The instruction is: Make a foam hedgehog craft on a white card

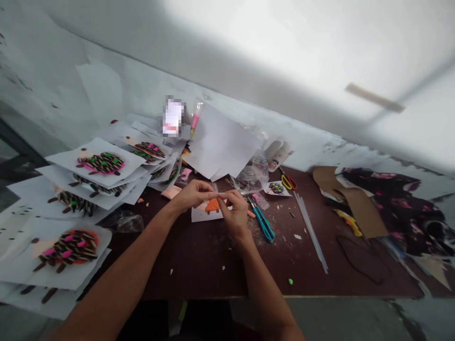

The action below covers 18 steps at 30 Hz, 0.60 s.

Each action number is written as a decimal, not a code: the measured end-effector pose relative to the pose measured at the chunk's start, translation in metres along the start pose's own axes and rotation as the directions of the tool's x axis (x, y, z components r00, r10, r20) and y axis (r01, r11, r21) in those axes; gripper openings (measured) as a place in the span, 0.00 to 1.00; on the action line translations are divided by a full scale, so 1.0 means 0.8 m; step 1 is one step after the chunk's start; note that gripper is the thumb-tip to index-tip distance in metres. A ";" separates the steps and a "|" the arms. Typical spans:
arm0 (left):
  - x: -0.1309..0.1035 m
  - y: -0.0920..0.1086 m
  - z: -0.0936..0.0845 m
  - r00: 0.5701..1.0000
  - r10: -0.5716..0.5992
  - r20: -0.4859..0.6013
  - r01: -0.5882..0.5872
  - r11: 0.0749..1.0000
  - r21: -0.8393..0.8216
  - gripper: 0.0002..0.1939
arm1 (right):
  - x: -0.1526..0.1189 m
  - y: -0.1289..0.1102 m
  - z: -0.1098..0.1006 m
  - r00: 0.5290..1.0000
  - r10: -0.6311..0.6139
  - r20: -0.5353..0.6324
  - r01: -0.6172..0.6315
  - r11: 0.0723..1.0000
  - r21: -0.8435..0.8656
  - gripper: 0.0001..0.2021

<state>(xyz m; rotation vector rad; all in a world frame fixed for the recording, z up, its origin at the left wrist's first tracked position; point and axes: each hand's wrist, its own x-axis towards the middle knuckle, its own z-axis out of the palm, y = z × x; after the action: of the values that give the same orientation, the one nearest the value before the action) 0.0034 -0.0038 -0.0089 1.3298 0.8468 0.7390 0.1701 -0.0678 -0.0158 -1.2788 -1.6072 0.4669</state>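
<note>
My left hand (pixel 194 194) and my right hand (pixel 234 213) meet above a small white sheet (pixel 197 216) near the middle of the table. Both have thumb and fingers pinched together, with the fingertips nearly touching. Whatever lies between them is too small to make out. Under them, the sheet bears an orange shape (pixel 212 205) with small brown feet, partly covered by my right fingers. Just right of my right hand lies a tool with turquoise handles (pixel 263 223). A peach-coloured piece (pixel 171 192) lies beside my left wrist.
Stacked sheets with hedgehog figures (pixel 103 162) fill the left side. Blank white paper (pixel 223 142) and clear plastic bags (pixel 252 176) lie at the back. Rightward are yellow-and-red scissors (pixel 288 182), translucent sticks (pixel 311 232), a yellow glue gun (pixel 350 222) and brown cardboard (pixel 364 213).
</note>
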 end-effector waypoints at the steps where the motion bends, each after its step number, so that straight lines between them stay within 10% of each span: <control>1: 0.000 0.001 0.001 1.000 0.001 -0.007 -0.001 1.000 0.015 0.12 | 0.000 -0.001 0.000 1.000 0.006 0.002 -0.006 1.000 -0.009 0.06; 18: 0.000 0.002 -0.005 0.999 -0.017 -0.028 0.014 0.994 -0.108 0.12 | 0.006 -0.002 0.003 0.985 0.163 -0.049 -0.137 0.929 0.343 0.04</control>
<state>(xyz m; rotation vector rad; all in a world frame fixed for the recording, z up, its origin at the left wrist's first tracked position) 0.0000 -0.0014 -0.0076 1.2175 0.8281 0.7826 0.1671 -0.0634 -0.0134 -1.1441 -1.3014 0.7470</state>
